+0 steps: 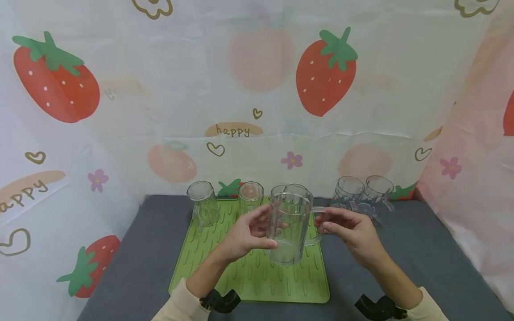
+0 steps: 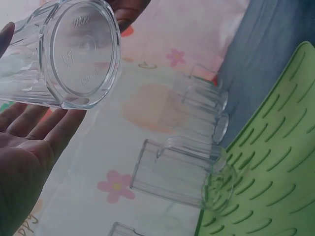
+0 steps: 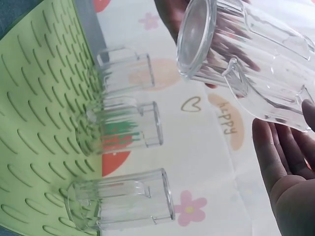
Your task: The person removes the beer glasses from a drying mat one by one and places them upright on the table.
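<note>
A tall clear ribbed pitcher (image 1: 290, 225) with a side handle hangs tilted above the green drying mat (image 1: 249, 281). My left hand (image 1: 263, 229) grips its body, thumb in front and fingers behind. On the other side my right hand (image 1: 327, 223) holds it at the handle. The left wrist view shows the pitcher's round base (image 2: 83, 54) over my left hand (image 2: 29, 142), whose fingers reach under it. The right wrist view shows the pitcher (image 3: 236, 54) and its handle above my right hand (image 3: 288, 157).
Two clear mugs (image 1: 202, 203) (image 1: 250, 196) stand upside down at the mat's far edge. Two more mugs (image 1: 347, 191) (image 1: 377, 189) stand on the grey table (image 1: 421, 249) to the right. A strawberry-print cloth (image 1: 257, 89) hangs behind and at both sides.
</note>
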Motion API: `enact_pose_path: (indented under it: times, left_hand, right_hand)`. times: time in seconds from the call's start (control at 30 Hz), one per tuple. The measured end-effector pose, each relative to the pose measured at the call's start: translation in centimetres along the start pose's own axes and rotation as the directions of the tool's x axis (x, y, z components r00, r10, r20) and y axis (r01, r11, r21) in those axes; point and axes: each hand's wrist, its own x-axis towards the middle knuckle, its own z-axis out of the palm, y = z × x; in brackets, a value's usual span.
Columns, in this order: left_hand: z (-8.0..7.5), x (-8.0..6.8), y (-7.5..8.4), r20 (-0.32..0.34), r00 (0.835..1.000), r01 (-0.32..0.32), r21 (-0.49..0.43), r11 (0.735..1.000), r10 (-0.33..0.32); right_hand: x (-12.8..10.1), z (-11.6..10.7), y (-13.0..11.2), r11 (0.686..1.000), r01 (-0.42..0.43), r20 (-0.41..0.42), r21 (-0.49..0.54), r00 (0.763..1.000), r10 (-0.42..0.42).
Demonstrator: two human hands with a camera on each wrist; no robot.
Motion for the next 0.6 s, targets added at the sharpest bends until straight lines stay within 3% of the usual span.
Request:
enact_pose_path:
  times: [0.6]
  left_hand:
    - [-0.27,0.03,-0.43,0.014,0.999,-0.032,-0.01,0.999,0.032]
  right_hand:
    - [0.14,0.19,-0.15,1.0,0.011,0.019,0.006,1.0,-0.011]
